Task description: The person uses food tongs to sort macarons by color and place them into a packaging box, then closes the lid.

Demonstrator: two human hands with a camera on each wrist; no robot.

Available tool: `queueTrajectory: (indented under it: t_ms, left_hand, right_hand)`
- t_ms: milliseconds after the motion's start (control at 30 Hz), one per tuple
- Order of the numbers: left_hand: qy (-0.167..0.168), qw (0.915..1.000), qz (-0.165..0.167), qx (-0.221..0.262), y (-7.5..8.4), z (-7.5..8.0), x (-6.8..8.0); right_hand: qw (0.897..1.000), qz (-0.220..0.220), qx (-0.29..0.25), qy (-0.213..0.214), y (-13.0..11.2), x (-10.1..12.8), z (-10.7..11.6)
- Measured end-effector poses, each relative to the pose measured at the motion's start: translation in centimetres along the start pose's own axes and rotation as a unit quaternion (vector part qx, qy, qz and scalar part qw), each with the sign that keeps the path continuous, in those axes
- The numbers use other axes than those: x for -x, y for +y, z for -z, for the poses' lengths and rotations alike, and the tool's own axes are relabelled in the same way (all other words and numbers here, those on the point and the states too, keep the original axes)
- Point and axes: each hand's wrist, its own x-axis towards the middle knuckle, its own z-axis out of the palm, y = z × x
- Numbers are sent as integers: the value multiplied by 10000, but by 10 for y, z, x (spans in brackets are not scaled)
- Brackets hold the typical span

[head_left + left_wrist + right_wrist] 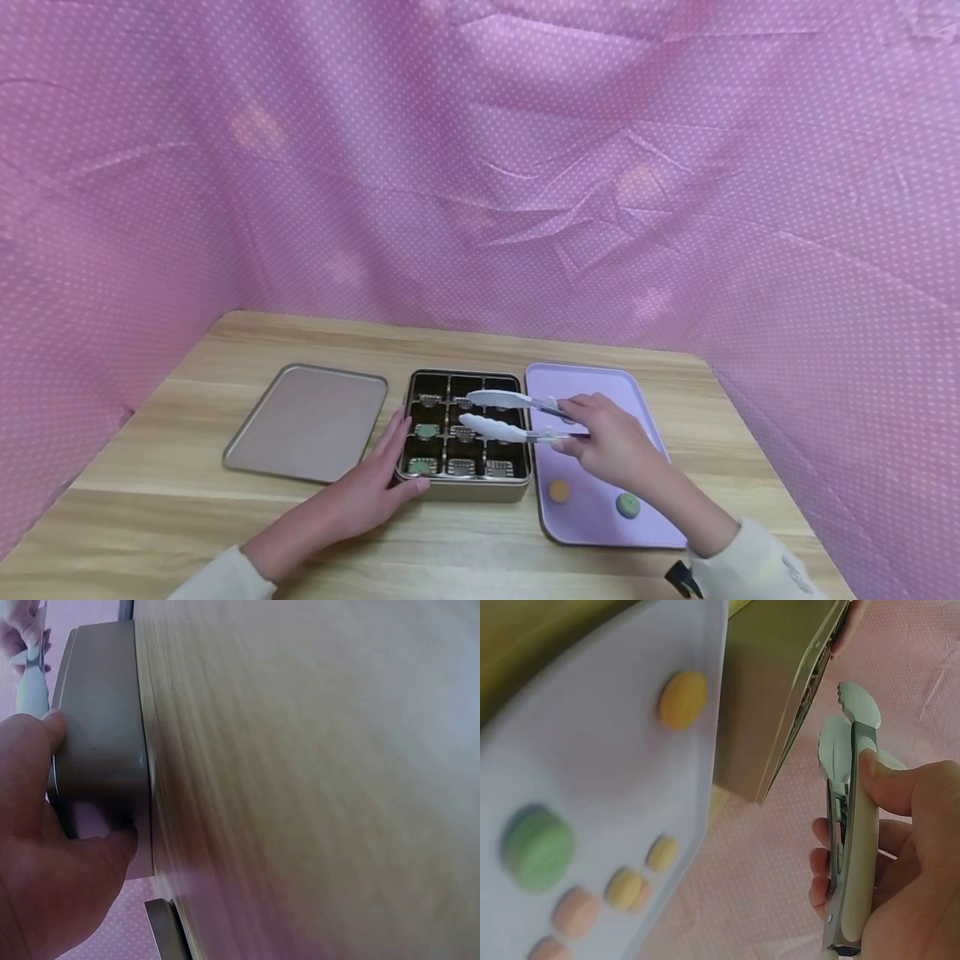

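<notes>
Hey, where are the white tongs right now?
In the head view, the white plastic tongs are held in the right hand, their open tips over the gold compartmented tin, between the tan lid and the lilac tray.

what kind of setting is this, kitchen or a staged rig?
Likely a staged recording booth, not a kitchen: pink dotted cloth walls in a wooden table. On it sit a divided tin, its lid and a lilac tray of macarons.
</notes>
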Motion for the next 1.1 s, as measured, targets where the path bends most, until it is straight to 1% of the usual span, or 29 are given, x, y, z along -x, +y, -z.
queueTrajectory:
  t_ms: [200,333,533,833,1000,1100]
  left_hand:
    - [2,10000,41,25,0,1,1]
    - [16,10000,46,5,-1,0,0]
    - [25,10000,49,-36,-2,-1,0]
    - [27,10000,35,-29,-2,-2,0]
    - [39,10000,0,-30,-1,-1,0]
    - [36,10000,-10,-35,-1,-1,1]
  right_hand:
    - [9997,-97,35,217,11,18,10]
    - [9994,-210,8,258,15,30,17]
    - [9992,-313,-116,238,23,48,26]
    - [9982,-566,121,166,47,78,34]
    - [9980,-550,254,189,60,94,35]
    - [9980,-572,209,146,67,102,35]
